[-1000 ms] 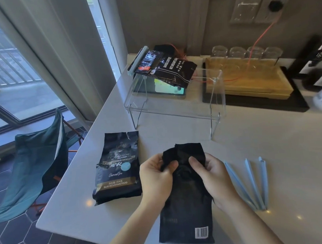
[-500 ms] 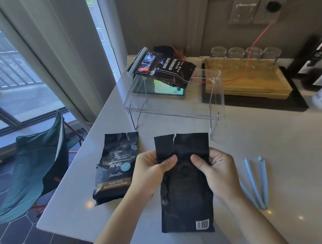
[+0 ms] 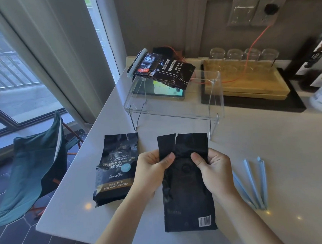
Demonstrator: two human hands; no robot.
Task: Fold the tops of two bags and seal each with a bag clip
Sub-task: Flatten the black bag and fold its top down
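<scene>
A black coffee bag (image 3: 187,198) lies back side up on the white counter, barcode near its bottom, its torn top flap flat and pointing away from me. My left hand (image 3: 151,170) pinches the bag's upper left part and my right hand (image 3: 215,169) pinches its upper right part, thumbs on top. A second black bag (image 3: 116,167) with gold and blue print lies face up to the left, untouched, top unfolded. Three light blue bag clips (image 3: 253,184) lie on the counter to the right of my right hand.
A clear acrylic stand (image 3: 174,106) sits behind the bags with more coffee bags (image 3: 165,69) and a clip on it. A wooden tray (image 3: 247,80) with glasses is at the back right. The counter's edge (image 3: 70,182) runs on the left, with a teal chair (image 3: 33,165) below.
The bag's top was bunched and folded down a second ago; it has since been opened out flat, away from me. Both hands stay on the bag's upper part.
</scene>
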